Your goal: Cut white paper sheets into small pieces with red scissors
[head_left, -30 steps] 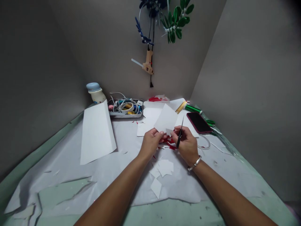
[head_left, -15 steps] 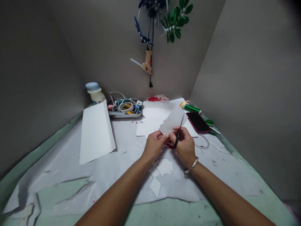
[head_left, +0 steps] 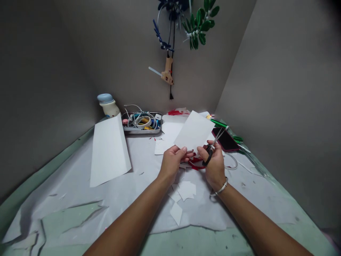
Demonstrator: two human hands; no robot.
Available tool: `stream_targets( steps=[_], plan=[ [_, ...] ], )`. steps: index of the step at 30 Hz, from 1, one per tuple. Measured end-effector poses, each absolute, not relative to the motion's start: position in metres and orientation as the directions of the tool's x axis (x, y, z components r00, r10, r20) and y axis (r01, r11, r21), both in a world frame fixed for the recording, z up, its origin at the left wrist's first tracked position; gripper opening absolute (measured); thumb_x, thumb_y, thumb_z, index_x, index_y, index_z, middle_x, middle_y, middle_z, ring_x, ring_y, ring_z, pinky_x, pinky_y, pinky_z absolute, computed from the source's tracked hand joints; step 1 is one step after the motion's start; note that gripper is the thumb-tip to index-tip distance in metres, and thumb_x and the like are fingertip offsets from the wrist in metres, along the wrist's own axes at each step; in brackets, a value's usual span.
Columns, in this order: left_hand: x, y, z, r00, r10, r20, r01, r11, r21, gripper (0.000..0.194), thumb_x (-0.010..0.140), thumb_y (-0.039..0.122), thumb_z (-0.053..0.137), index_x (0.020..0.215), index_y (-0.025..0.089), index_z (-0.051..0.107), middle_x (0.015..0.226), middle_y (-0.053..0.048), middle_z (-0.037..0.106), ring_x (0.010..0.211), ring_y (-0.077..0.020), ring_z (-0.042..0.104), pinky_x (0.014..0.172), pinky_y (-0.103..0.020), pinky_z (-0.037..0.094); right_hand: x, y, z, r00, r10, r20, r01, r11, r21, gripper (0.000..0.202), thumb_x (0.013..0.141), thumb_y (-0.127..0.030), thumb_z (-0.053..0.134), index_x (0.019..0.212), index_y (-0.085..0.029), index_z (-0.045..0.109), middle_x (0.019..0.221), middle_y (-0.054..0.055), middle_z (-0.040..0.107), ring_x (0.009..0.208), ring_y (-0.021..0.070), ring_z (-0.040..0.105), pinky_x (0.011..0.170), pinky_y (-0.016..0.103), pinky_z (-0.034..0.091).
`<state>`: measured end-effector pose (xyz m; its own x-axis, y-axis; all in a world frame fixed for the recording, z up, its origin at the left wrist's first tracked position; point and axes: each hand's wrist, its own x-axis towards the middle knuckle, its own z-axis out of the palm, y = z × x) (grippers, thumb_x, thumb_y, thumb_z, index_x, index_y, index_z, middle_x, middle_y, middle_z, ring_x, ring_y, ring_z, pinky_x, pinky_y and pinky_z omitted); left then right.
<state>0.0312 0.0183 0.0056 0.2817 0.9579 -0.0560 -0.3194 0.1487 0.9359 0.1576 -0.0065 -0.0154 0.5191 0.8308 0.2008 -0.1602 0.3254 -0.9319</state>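
Observation:
Between the thumb and fingers of my left hand (head_left: 172,161) is the lower left edge of a white sheet of paper (head_left: 195,131), tilted up over the table. My right hand (head_left: 215,165) grips black-handled scissors (head_left: 208,156), whose blades are parted and point up and right, beside the sheet. Its thumb lies close to the sheet's lower right edge; whether it touches I cannot tell. Red pieces (head_left: 196,165) lie beneath the hands, partly covered. Several small white paper cutouts (head_left: 176,213) rest nearer to me on the covered table.
A folded white sheet (head_left: 109,153) stands at left, before a lidded jar (head_left: 108,105). A metal tray (head_left: 142,131) holds tape and cords. At right lie a phone (head_left: 226,139) and a green roll (head_left: 218,123). A glue gun (head_left: 167,73) hangs on the back wall.
The sheet has turned and now shows more of its face. My right hand has moved right with the scissors, whose blades have come apart and swung away from the paper.

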Motion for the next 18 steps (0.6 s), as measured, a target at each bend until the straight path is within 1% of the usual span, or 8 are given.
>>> stream_targets(
  steps=[3,6,11,14,18],
  plan=[
    [0.034,0.016,0.005,0.305,0.951,-0.044,-0.330,0.149,0.932,0.014,0.080,0.024,0.061,0.088,0.012,0.062,0.085,-0.010,0.071,0.078,-0.0172,0.068,0.067,-0.024,0.050,0.153,-0.009,-0.015,0.427,0.875,0.229,-0.196,0.337,-0.921,0.046,0.071,-0.027,0.072,0.109,-0.022,0.046,0.094,0.001,0.064,0.080,0.0143,0.062,0.072,0.028,0.051],
    [0.035,0.015,0.003,0.324,0.945,-0.035,-0.328,0.147,0.933,0.016,0.081,0.027,0.061,0.085,0.011,0.062,0.084,-0.011,0.070,0.076,-0.0169,0.068,0.068,-0.025,0.050,0.151,-0.010,-0.015,0.398,0.887,0.236,-0.215,0.340,-0.916,0.044,0.071,-0.024,0.071,0.109,-0.021,0.048,0.100,0.003,0.066,0.087,0.0169,0.064,0.078,0.031,0.051],
    [0.036,0.014,-0.001,0.307,0.951,-0.048,-0.333,0.154,0.930,0.019,0.078,0.029,0.065,0.081,0.011,0.063,0.082,-0.012,0.070,0.076,-0.0173,0.067,0.070,-0.028,0.050,0.152,-0.008,-0.018,0.404,0.885,0.232,-0.227,0.343,-0.911,0.041,0.072,-0.022,0.070,0.108,-0.021,0.050,0.102,0.004,0.067,0.089,0.0179,0.064,0.079,0.034,0.051],
    [0.036,0.016,-0.004,0.272,0.962,-0.021,-0.337,0.116,0.934,0.022,0.077,0.032,0.066,0.080,0.010,0.065,0.080,-0.012,0.070,0.073,-0.0164,0.065,0.074,-0.029,0.049,0.152,-0.007,-0.018,0.406,0.883,0.237,-0.224,0.347,-0.911,0.041,0.071,-0.021,0.070,0.107,-0.020,0.050,0.101,0.004,0.067,0.088,0.0180,0.064,0.081,0.034,0.051],
    [0.036,0.017,-0.007,0.259,0.965,-0.045,-0.288,0.122,0.950,0.026,0.074,0.037,0.067,0.076,0.011,0.066,0.075,-0.010,0.069,0.068,-0.0161,0.063,0.071,-0.031,0.048,0.152,-0.008,-0.018,0.409,0.886,0.217,-0.244,0.336,-0.910,0.041,0.071,-0.021,0.069,0.106,-0.021,0.049,0.098,0.003,0.068,0.085,0.0169,0.065,0.081,0.034,0.051]
  ],
)
